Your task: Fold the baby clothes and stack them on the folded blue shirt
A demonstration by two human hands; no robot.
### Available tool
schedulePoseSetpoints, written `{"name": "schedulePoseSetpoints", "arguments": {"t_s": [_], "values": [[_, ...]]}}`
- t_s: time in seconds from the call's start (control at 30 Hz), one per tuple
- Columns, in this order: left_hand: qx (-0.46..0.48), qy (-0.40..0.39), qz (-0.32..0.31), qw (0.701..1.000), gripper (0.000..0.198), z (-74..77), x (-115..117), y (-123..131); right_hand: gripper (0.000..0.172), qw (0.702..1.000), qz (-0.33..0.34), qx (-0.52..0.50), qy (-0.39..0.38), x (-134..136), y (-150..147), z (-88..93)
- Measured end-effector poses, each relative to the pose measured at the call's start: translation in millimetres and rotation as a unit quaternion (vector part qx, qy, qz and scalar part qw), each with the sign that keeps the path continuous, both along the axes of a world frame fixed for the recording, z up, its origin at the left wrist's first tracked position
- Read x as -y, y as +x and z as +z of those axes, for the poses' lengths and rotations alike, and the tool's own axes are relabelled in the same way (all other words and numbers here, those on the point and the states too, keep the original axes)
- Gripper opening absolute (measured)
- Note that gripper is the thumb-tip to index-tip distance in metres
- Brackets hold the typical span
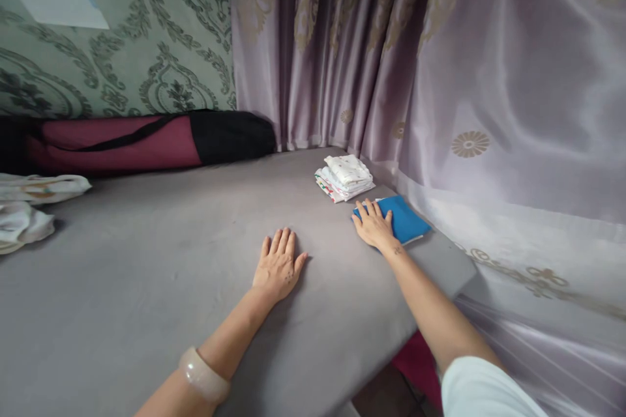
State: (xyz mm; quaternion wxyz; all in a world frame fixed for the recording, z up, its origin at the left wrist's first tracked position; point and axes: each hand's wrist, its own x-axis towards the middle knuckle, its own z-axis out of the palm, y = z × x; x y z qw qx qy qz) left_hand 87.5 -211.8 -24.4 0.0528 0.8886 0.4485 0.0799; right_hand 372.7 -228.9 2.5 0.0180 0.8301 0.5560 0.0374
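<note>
My left hand [278, 266] lies flat on the grey sheet-covered surface [186, 260], fingers stretched out, holding nothing. Over to the right, my right hand [374, 223] rests palm down on the left part of a folded blue cloth [405, 217], its fingers spread. A thin white edge shows beneath the blue cloth. Just behind it sits a small stack of folded white cloths [348, 176], some with coloured prints. My right hand is close to this stack and apart from my left hand.
Crumpled white fabric [29, 221] lies at the left edge. A long maroon and black bag [147, 142] runs along the patterned wall. Purple curtains [337, 65] hang behind and to the right. The surface's edge [405, 339] drops off at the lower right.
</note>
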Motion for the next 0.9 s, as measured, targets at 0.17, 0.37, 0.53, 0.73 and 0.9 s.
{"name": "schedulePoseSetpoints", "arguments": {"t_s": [0.17, 0.37, 0.53, 0.73, 0.9], "values": [[0.019, -0.02, 0.001, 1.0, 0.066, 2.4, 1, 2, 0.057, 0.999, -0.026, -0.023, -0.011, -4, -1, 8.9], [0.064, -0.071, -0.011, 0.995, 0.073, 8.7, 1, 2, 0.056, 0.994, 0.099, 0.01, 0.053, -32, -46, -6.0], [0.112, -0.111, -0.029, 0.987, 0.073, 11.9, -4, -3, 0.056, 0.974, 0.211, -0.036, 0.074, -70, -109, -31.1], [0.196, -0.174, -0.063, 0.963, 0.063, 20.6, -33, -27, 0.06, 0.958, 0.255, -0.111, 0.066, -111, -148, -40.2], [0.273, -0.236, 0.023, 0.932, 0.038, 23.6, -79, -80, 0.065, 0.962, 0.258, -0.066, 0.061, -119, -158, -52.3]]}}
